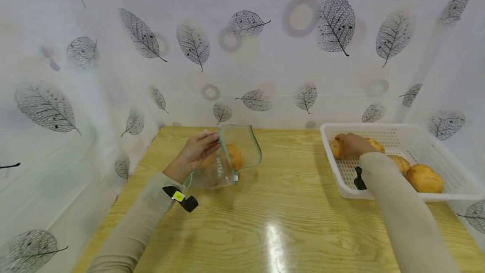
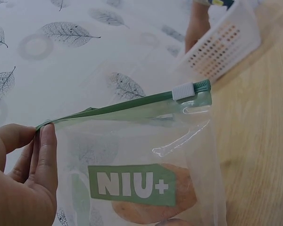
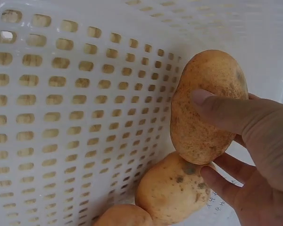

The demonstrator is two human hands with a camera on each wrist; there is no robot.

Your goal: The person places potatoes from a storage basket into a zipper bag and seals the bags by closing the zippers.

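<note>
My left hand (image 1: 198, 151) pinches the green-edged mouth of a clear zip bag (image 2: 132, 141) between thumb and fingers. The bag's mouth gapes toward the right in the head view, and a white slider (image 2: 183, 91) sits at one end of its zip. Potatoes (image 2: 153, 207) show through the plastic, behind the NIU+ print. Inside the white basket (image 1: 342, 186), my right hand (image 3: 259, 141) grips a potato (image 3: 207, 108), thumb across its near face and fingers behind. Another potato (image 3: 172, 190) lies just below the held one, partly behind it.
More potatoes (image 1: 424, 178) lie in the basket, toward its near side. The basket stands at the right of the wooden table (image 1: 288, 205). A leaf-printed white sheet (image 1: 280, 54) hangs behind the table and along its sides.
</note>
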